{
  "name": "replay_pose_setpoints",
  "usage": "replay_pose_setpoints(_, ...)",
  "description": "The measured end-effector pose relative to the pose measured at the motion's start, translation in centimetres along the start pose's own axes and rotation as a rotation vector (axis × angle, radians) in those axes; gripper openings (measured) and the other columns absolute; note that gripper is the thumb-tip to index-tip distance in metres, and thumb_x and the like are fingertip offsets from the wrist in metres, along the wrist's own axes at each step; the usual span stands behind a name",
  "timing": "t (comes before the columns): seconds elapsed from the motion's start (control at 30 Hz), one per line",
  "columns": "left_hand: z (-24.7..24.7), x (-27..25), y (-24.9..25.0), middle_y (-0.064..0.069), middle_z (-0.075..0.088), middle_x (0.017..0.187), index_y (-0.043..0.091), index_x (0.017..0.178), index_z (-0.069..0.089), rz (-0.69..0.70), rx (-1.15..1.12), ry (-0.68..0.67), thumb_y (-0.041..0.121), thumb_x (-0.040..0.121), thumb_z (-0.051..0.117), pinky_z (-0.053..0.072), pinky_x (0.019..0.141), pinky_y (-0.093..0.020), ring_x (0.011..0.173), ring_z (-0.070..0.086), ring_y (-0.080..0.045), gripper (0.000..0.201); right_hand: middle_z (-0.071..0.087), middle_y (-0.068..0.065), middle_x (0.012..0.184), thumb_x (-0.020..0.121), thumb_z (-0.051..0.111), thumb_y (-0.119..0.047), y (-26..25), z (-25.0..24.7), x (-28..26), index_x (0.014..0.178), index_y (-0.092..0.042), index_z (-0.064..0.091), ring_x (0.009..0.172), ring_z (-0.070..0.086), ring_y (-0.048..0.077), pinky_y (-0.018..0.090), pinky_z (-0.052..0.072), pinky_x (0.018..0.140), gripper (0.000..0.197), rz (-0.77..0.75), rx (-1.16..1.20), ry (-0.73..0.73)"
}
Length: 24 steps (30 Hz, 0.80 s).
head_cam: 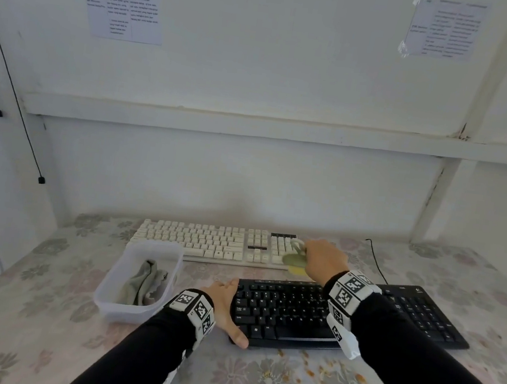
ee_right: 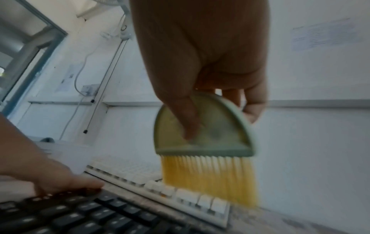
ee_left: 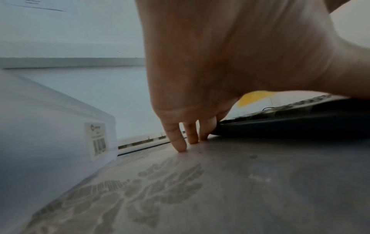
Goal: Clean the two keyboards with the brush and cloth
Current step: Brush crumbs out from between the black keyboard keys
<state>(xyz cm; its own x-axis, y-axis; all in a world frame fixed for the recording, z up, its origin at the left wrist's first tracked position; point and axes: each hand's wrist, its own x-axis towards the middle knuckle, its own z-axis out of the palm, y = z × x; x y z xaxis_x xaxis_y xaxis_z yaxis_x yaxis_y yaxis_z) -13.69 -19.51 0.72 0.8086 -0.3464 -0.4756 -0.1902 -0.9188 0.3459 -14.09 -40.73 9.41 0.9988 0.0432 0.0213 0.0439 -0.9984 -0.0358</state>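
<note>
The right hand [head_cam: 325,259] grips the green half-round brush with yellow bristles [ee_right: 204,142] over the cream keyboard's [head_cam: 207,240] right edge, while the left hand [head_cam: 226,304] lies flat and open against the black keyboard's [head_cam: 342,316] left edge.

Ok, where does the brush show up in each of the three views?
Head: brush right of centre, held by the right hand over the white keyboard's right end.
Left wrist: only a yellow patch below the left hand, likely its bristles.
Right wrist: centre, green body and yellow bristles.
Shared landmark: the black keyboard.
</note>
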Motion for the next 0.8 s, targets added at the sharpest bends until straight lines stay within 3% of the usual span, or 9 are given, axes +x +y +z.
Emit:
replay_pose_setpoints(0.07,-0.1,-0.2,0.2,-0.004,0.030,0.150,0.036,0.147,0.010,-0.007,0.012,-0.007,0.078,0.017,0.076,0.031,0.110,-0.052,0.138,0.029,-0.027,0.152,0.063,0.005,0.089,0.091,0.045,-0.002,-0.2,0.7,-0.2,0.106,-0.009,0.059,0.071,0.051,0.016,0.020,0.040,0.059,0.022,-0.110,0.171,0.035)
replay_pose_setpoints(0.17,0.0,-0.3,0.2,-0.005,0.025,0.152,0.034,0.149,0.003,-0.021,0.019,-0.015,0.079,0.016,0.073,0.029,0.112,-0.052,0.140,0.026,-0.029,0.157,0.066,0.002,0.087,0.091,0.050,-0.005,-0.9,2.7,-0.8,0.105,-0.012,0.063,0.068,0.053,0.012,0.012,0.044,0.060,0.020,-0.241,0.285,-0.042)
replay_pose_setpoints(0.27,0.0,-0.4,0.3,-0.008,0.023,0.153,0.030,0.151,-0.001,-0.035,0.016,-0.011,0.069,0.036,0.082,0.029,0.113,-0.050,0.140,0.027,-0.030,0.147,0.055,0.000,0.079,0.094,0.045,-0.008,0.1,3.2,-1.1,0.108,-0.009,0.061,0.066,0.048,0.012,0.012,0.036,0.053,0.022,-0.103,0.187,-0.046)
replay_pose_setpoints(0.4,0.0,-0.6,0.4,-0.008,0.022,0.152,0.031,0.151,-0.003,-0.045,0.001,-0.006,0.063,0.045,0.083,0.030,0.112,-0.050,0.139,0.028,-0.031,0.140,0.051,0.002,0.083,0.092,0.041,-0.002,2.1,1.5,-1.3,0.108,-0.007,0.059,0.072,0.049,0.017,0.019,0.039,0.059,0.024,0.081,0.064,0.003)
replay_pose_setpoints(0.5,0.0,-0.5,0.5,-0.009,0.023,0.152,0.031,0.150,-0.001,-0.055,-0.005,-0.013,0.058,0.049,0.085,0.029,0.112,-0.051,0.140,0.027,-0.031,0.135,0.060,0.007,0.088,0.091,0.040,0.001,1.8,0.6,-0.4,0.108,-0.008,0.060,0.069,0.051,0.017,0.021,0.045,0.063,0.027,0.045,0.084,0.056)
replay_pose_setpoints(0.6,-0.1,-0.5,0.5,-0.010,0.017,0.155,0.029,0.151,-0.007,-0.078,0.003,-0.028,0.060,0.049,0.084,0.027,0.113,-0.052,0.142,0.022,-0.031,0.141,0.058,0.003,0.082,0.089,0.043,0.003,0.1,2.1,1.1,0.100,-0.011,0.063,0.060,0.048,0.010,0.015,0.042,0.053,0.026,-0.088,0.230,-0.011)
replay_pose_setpoints(0.67,-0.1,-0.5,0.5,-0.010,0.018,0.155,0.031,0.150,-0.005,-0.071,0.011,-0.021,0.063,0.045,0.084,0.028,0.112,-0.053,0.142,0.023,-0.032,0.141,0.063,0.007,0.098,0.089,0.046,0.001,-1.1,3.6,1.9,0.104,-0.008,0.064,0.069,0.054,0.014,0.020,0.050,0.062,0.025,-0.122,0.264,-0.076)
replay_pose_setpoints(0.73,0.0,-0.5,0.3,-0.009,0.017,0.154,0.032,0.150,-0.005,-0.066,0.016,-0.014,0.066,0.042,0.082,0.030,0.111,-0.053,0.141,0.025,-0.033,0.143,0.065,0.011,0.109,0.091,0.048,-0.004,-1.1,4.0,2.2,0.105,-0.012,0.063,0.071,0.053,0.014,0.020,0.049,0.066,0.023,-0.106,0.264,-0.099)
replay_pose_setpoints(0.8,0.2,-0.7,0.1,-0.007,0.022,0.151,0.037,0.148,0.001,-0.051,0.010,0.009,0.073,0.028,0.080,0.032,0.110,-0.053,0.138,0.030,-0.033,0.148,0.064,0.009,0.113,0.092,0.049,-0.008,0.3,3.3,1.9,0.112,-0.018,0.060,0.077,0.054,0.013,0.017,0.046,0.072,0.025,-0.071,0.226,-0.107)
